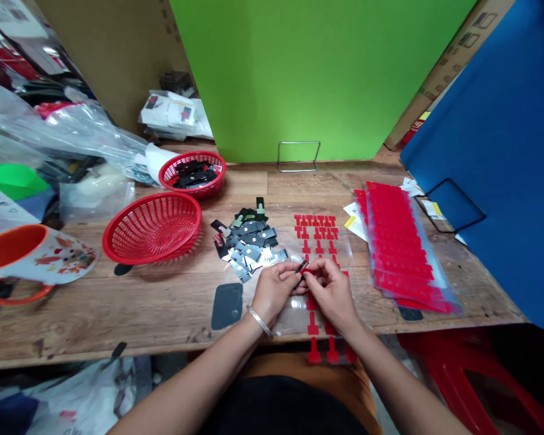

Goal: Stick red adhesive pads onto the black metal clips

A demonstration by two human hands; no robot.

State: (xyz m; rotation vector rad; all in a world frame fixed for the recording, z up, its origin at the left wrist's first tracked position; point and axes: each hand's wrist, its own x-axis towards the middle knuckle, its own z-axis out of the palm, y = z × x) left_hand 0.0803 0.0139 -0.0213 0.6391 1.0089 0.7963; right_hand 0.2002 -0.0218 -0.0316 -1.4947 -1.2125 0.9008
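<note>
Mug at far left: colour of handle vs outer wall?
Mug: handle orange, outer wall white with a printed pattern. Head view.

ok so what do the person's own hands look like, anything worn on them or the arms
Both the left hand and the right hand are bare, with no gloves. A silvery bracelet circles the left wrist; the right wrist has none. No sleeves show on either forearm.

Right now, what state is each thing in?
Left hand: pinching small dark piece
Right hand: pinching small red piece
Clear sheet of red T-shaped stickers: gaps in rows
Stack of red sheets: uneven
Black and grey flat pieces: heaped
Nearer red plastic basket: upright, floor showing
Farther red plastic basket: holding dark pieces
Orange and white mug: upright
</note>
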